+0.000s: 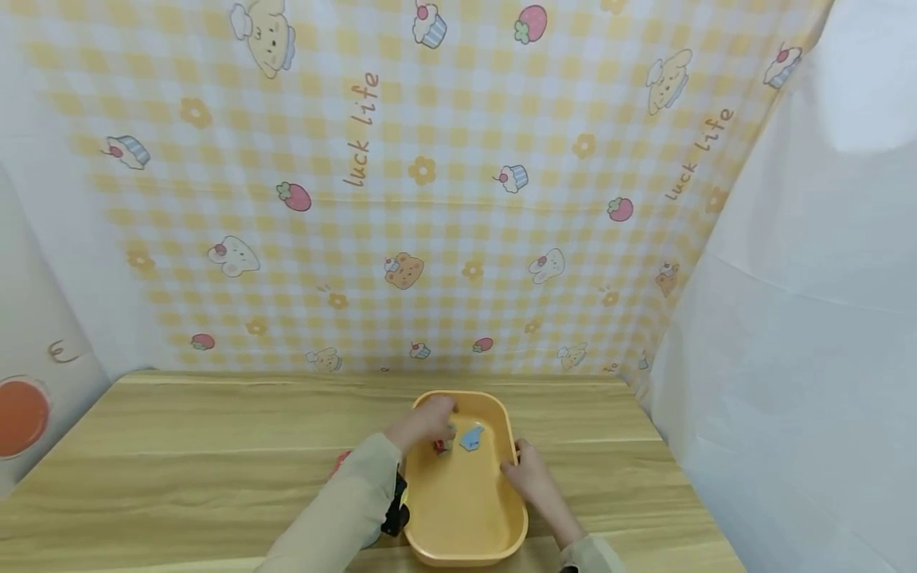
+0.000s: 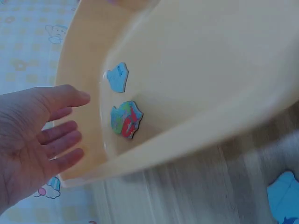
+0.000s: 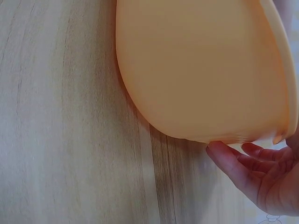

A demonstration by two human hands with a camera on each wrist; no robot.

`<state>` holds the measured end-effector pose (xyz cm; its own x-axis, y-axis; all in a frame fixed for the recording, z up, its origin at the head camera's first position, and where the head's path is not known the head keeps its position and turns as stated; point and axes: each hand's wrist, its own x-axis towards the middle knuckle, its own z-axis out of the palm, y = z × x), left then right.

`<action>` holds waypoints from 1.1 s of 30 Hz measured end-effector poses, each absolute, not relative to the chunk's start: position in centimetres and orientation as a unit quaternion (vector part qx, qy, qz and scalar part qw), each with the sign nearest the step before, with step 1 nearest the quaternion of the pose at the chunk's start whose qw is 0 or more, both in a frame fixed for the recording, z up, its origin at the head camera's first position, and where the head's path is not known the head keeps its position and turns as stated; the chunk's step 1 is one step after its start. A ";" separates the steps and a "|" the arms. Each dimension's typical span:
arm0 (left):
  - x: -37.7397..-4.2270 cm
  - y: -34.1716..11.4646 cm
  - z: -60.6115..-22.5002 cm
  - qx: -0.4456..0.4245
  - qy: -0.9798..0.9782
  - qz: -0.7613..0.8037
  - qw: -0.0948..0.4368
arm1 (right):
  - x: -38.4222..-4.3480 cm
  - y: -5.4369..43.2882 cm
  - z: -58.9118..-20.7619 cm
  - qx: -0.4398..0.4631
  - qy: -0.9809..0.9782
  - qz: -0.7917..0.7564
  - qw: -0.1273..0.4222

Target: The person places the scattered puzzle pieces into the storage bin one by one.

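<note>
1. The yellow-orange basin (image 1: 462,509) sits on the table (image 1: 215,461), near the middle; both wrist views crop it, so only the head view shows its whole outline, partly covered by the hands.
2. Inside, towards the far end, lies a small blue piece (image 1: 471,438) with a dark mark too small to read.
3. Just left of it is a multicoloured piece (image 2: 126,120) in red, green and blue; the left hand partly hides it in the head view, and its printed picture is hard to make out.
4. The left hand (image 1: 431,420) reaches over the basin's far left part, near the multicoloured piece; the left wrist view shows it holding nothing, its fingers loose and apart.
5. The right hand (image 1: 532,473) grips the basin's right wall, thumb on the inner side; the basin hides parts of the other fingers.
6. A blue item (image 2: 284,198) lies on the table outside the basin, cut off by the frame edge.
7. A red thing (image 1: 340,462) peeps out behind the left sleeve (image 1: 337,509), mostly covered; what it is cannot be told.
8. Beyond the table's far edge hangs a checked cloth (image 1: 458,223), cut off at the top.
</note>
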<state>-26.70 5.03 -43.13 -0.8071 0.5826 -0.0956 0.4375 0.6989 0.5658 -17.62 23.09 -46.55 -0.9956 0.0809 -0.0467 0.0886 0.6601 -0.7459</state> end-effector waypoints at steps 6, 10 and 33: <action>-26.9 4.0 -42.7 0.287 0.896 0.329 0.085 | -17.6 23.3 -46.7 0.054 0.908 -0.416 0.018; -27.2 3.1 -42.7 0.287 0.887 0.356 0.061 | -17.6 23.5 -46.7 0.060 0.907 -0.417 0.024; -26.9 -4.6 -44.1 0.197 0.889 0.409 0.066 | -17.9 23.2 -46.5 0.061 0.911 -0.408 0.024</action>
<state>-26.86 -4.61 -44.09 -0.9139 0.4037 0.0428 0.2952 0.5885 0.7526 -17.88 23.21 -46.54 -0.9914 0.0915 -0.0938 0.1309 0.6600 -0.7397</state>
